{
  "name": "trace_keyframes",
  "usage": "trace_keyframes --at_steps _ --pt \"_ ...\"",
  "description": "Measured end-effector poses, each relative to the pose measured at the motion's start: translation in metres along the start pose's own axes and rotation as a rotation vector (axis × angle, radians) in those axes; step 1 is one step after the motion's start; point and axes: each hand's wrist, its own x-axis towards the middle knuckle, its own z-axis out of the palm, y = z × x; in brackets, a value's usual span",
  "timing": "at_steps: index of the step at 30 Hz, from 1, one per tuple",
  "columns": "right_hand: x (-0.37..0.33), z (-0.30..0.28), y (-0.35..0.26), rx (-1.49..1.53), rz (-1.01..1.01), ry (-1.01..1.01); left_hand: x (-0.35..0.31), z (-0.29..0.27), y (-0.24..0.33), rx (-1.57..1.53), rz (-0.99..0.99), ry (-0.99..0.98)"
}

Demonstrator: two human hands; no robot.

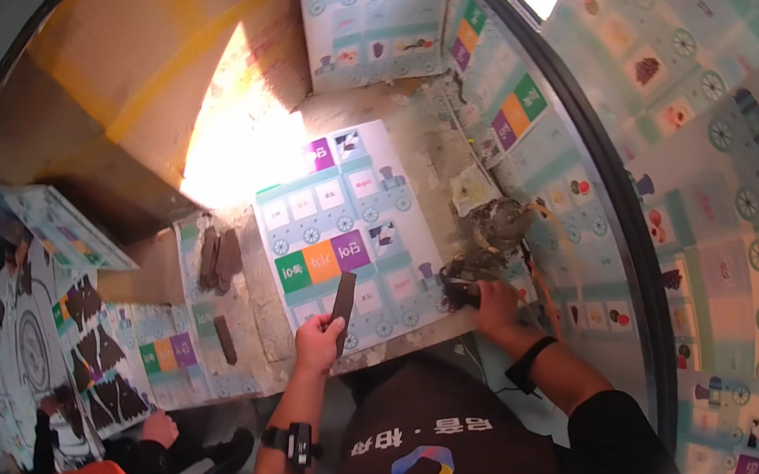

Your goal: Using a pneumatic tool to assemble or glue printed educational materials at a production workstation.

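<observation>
My left hand [319, 340] is closed round the lower end of a flat dark brown strip [345, 296], which stands up over the near part of a printed sheet [416, 233]. Rows of pale train pictures and green, orange and purple blocks cover that sheet. Past the sheet's right edge, my right hand [496, 308] is closed at a dark, lumpy thing [459, 290] whose kind I cannot make out. Just beyond that hand sits a grimy, crusted grey-brown lump [504, 220], perhaps a container.
Several brown strips [218, 259] lie left of the sheet, with a single strip [225, 339] nearer. A large taped cardboard box [149, 44] stands far left. Printed panels [370, 12] rise behind and at right. Another person's hand [160, 428] shows at lower left.
</observation>
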Motion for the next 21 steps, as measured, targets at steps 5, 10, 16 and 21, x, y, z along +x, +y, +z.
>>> trace_keyframes --at_steps 5,10,16,21 --pt "0.005 -0.017 -0.007 -0.141 -0.096 -0.172 0.047 -0.017 -0.101 0.213 -0.284 0.179" --pt "0.011 -0.012 -0.002 -0.139 -0.049 -0.193 0.038 -0.005 -0.088 0.325 -0.221 0.280" --pt "0.012 -0.055 -0.017 0.397 -0.113 -0.370 0.037 -0.012 -0.098 0.100 -0.360 0.251" --pt "-0.004 -0.084 -0.073 0.661 -0.391 -0.483 0.039 -0.013 -0.092 -0.133 -0.442 0.167"
